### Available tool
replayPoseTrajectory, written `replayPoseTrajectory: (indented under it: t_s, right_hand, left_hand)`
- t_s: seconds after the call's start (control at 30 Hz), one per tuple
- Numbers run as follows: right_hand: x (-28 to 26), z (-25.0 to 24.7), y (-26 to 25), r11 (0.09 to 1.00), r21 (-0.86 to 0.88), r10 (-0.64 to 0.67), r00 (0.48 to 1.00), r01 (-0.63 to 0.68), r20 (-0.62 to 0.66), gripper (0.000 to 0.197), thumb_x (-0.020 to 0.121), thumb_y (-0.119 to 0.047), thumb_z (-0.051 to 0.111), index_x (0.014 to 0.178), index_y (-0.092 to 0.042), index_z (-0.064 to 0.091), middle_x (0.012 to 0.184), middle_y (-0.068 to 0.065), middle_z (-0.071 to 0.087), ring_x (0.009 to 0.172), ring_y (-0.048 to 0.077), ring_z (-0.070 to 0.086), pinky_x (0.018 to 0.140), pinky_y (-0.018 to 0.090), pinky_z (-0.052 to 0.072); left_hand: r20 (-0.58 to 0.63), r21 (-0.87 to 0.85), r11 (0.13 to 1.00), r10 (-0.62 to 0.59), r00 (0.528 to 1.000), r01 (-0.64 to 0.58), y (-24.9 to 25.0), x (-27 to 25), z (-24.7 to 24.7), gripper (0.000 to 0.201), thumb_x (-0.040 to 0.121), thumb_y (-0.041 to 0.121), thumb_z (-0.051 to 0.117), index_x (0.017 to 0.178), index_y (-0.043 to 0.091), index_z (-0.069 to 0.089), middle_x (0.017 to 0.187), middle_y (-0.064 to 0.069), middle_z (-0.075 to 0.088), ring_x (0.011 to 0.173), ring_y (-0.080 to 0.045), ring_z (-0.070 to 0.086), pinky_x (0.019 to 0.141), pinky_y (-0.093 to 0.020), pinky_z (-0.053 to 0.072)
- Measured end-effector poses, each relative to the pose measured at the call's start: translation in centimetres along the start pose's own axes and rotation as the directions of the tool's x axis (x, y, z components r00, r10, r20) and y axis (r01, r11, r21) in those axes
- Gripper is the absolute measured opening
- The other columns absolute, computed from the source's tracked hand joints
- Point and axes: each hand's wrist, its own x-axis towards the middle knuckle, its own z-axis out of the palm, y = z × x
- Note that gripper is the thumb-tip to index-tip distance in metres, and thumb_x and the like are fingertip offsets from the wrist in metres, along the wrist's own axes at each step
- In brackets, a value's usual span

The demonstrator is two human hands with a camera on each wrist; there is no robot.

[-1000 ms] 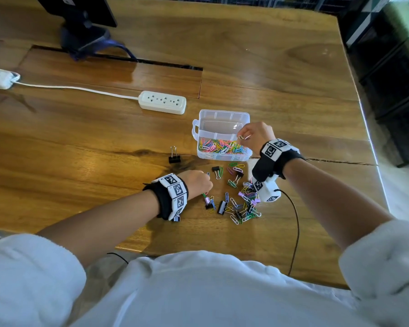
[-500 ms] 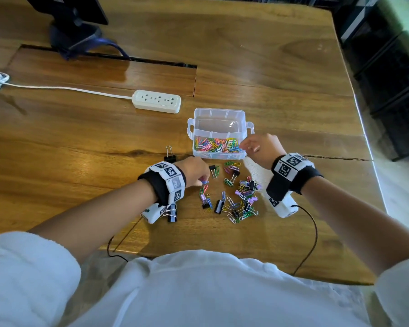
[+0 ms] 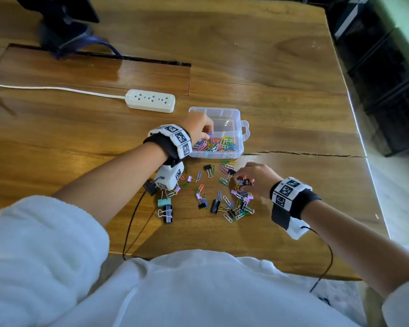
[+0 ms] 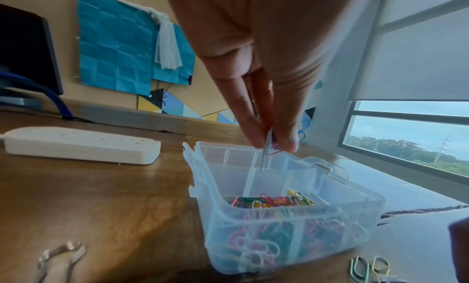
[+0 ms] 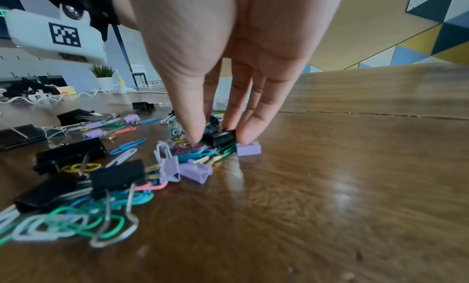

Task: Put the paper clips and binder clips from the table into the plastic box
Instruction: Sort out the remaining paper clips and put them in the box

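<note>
The clear plastic box (image 3: 222, 109) stands open on the wooden table, its near compartment full of coloured paper clips (image 3: 219, 145). My left hand (image 3: 207, 135) hovers over the box's left side and pinches a few paper clips (image 4: 272, 147) above the box (image 4: 330, 237). A loose pile of paper clips and binder clips (image 3: 222, 201) lies in front of the box. My right hand (image 3: 242, 181) is down on the pile's right side. There its thumb and fingers (image 5: 195, 134) pinch a small black binder clip (image 5: 222, 137), with a purple binder clip (image 5: 248, 149) beside it.
Larger black and teal binder clips (image 3: 167, 212) lie under my left forearm. A white power strip (image 3: 150, 100) with its cord sits left of the box. A monitor stand (image 3: 62, 31) is at the far left. The table's edge (image 3: 364, 147) runs along the right.
My left hand has gone from the pile up to the box with paper clips in its fingers. My right hand has left the box and come down onto the pile.
</note>
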Motion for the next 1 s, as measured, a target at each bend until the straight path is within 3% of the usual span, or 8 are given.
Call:
replayPoseTrajectory:
  t_s: [0.17,0.3,0.4,0.57,0.67,0.73,0.8,1.0]
  right_hand:
    - [0.6,0.2,-0.2,0.999,-0.027,0.021,1.000,-0.021,0.000,0.028,0.083,-0.020,0.066,0.109,-0.028,0.064,0.101,-0.004,0.053,0.085,0.011,0.047,0.075,0.021,0.038]
    - [0.5,-0.2,-0.5,0.999,-0.041,0.004,1.000,-0.005,-0.018,0.014,0.085,-0.025,0.061,0.097,-0.025,0.067,0.095,-0.005,0.054,0.088,0.013,0.056,0.071,0.019,0.037]
    - [0.4,-0.4,-0.6,1.000,-0.020,0.023,0.999,-0.023,-0.027,0.013,0.087,-0.028,0.058,0.096,-0.024,0.067,0.099,-0.003,0.060,0.087,0.012,0.055,0.073,0.020,0.038]
    - [0.2,-1.0,-0.6,0.997,0.048,0.070,0.996,-0.067,-0.057,0.019,0.090,-0.019,0.052,0.100,-0.020,0.067,0.109,0.001,0.063,0.096,0.017,0.059,0.081,0.023,0.045]
    - [0.0,-1.1,-0.3,0.994,0.073,0.082,0.994,-0.077,-0.068,0.021,0.091,-0.017,0.049,0.102,-0.018,0.068,0.111,0.003,0.064,0.095,0.019,0.059,0.081,0.026,0.046]
    - [0.0,-0.9,0.1,0.988,0.129,0.100,0.991,-0.088,-0.086,0.019,0.091,-0.017,0.053,0.100,-0.017,0.069,0.105,0.005,0.067,0.085,0.015,0.057,0.074,0.022,0.044]
    - [0.0,-0.8,0.4,0.979,0.178,0.114,0.988,-0.094,-0.108,0.017,0.089,-0.019,0.057,0.098,-0.015,0.070,0.099,0.006,0.070,0.079,0.012,0.054,0.068,0.017,0.040]
    - [0.2,-0.4,0.7,0.967,0.222,0.153,0.980,-0.123,-0.124,0.015,0.089,-0.019,0.055,0.098,-0.014,0.065,0.093,0.006,0.072,0.075,0.013,0.058,0.072,0.022,0.042]
  left_hand:
    - [0.012,-0.002,0.997,-0.071,0.997,0.071,-0.4,0.5,1.8,0.019,0.086,0.003,0.061,0.103,0.007,0.070,0.109,-0.007,0.069,0.104,-0.025,0.062,0.088,-0.028,0.039]
    - [0.059,-0.043,0.995,-0.083,0.995,0.085,-0.7,0.3,2.8,0.027,0.089,-0.005,0.052,0.110,0.004,0.068,0.115,-0.011,0.068,0.108,-0.025,0.062,0.088,-0.027,0.045]
    - [0.032,-0.037,0.996,-0.084,0.996,0.085,-0.9,0.1,2.8,0.026,0.092,0.000,0.050,0.110,0.006,0.069,0.116,-0.010,0.069,0.108,-0.024,0.062,0.089,-0.028,0.046]
    - [0.010,0.005,0.999,-0.041,0.999,0.041,-1.0,-0.7,2.6,0.021,0.092,0.011,0.053,0.103,0.008,0.071,0.110,-0.009,0.068,0.101,-0.024,0.062,0.078,-0.024,0.040]
    - [-0.001,0.047,0.999,0.019,1.000,-0.019,-0.9,-1.6,3.4,0.018,0.091,0.015,0.056,0.104,0.011,0.068,0.110,-0.008,0.062,0.104,-0.025,0.056,0.083,-0.031,0.043]
    - [0.034,0.063,0.994,0.085,0.996,-0.087,-0.6,-2.4,4.0,0.018,0.090,0.017,0.057,0.104,0.011,0.066,0.108,-0.008,0.060,0.106,-0.024,0.053,0.087,-0.033,0.043]
    - [0.112,0.075,0.987,0.135,0.984,-0.144,-0.1,-3.4,4.7,0.017,0.090,0.018,0.057,0.103,0.011,0.066,0.106,-0.007,0.059,0.103,-0.021,0.054,0.083,-0.029,0.042]
    - [0.317,0.103,0.984,0.105,0.943,-0.144,0.5,-5.1,6.8,0.019,0.089,0.023,0.060,0.105,0.014,0.064,0.106,-0.005,0.060,0.099,-0.020,0.058,0.079,-0.028,0.044]
